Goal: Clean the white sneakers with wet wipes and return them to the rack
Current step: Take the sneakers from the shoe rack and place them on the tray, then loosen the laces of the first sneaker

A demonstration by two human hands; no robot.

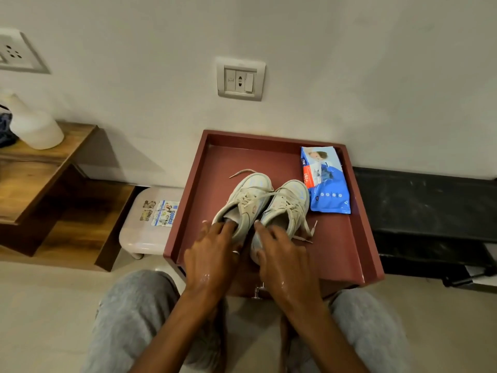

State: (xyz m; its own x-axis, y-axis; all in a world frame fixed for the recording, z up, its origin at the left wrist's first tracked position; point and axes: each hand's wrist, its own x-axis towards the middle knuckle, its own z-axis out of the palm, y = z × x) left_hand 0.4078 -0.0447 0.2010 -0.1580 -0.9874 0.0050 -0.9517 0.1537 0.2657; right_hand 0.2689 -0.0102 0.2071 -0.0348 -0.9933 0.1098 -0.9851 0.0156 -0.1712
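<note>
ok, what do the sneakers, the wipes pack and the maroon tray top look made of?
Sneakers: white upper with a smooth, fairly matte skin, either leather or synthetic, can't tell which; the laces look woven. Wipes pack: thin plastic film, glossy, crinkled and printed. Tray top: rigid board with a raised rim and a matte maroon finish, painted or laminated; the core is hidden, possibly wood.
</note>
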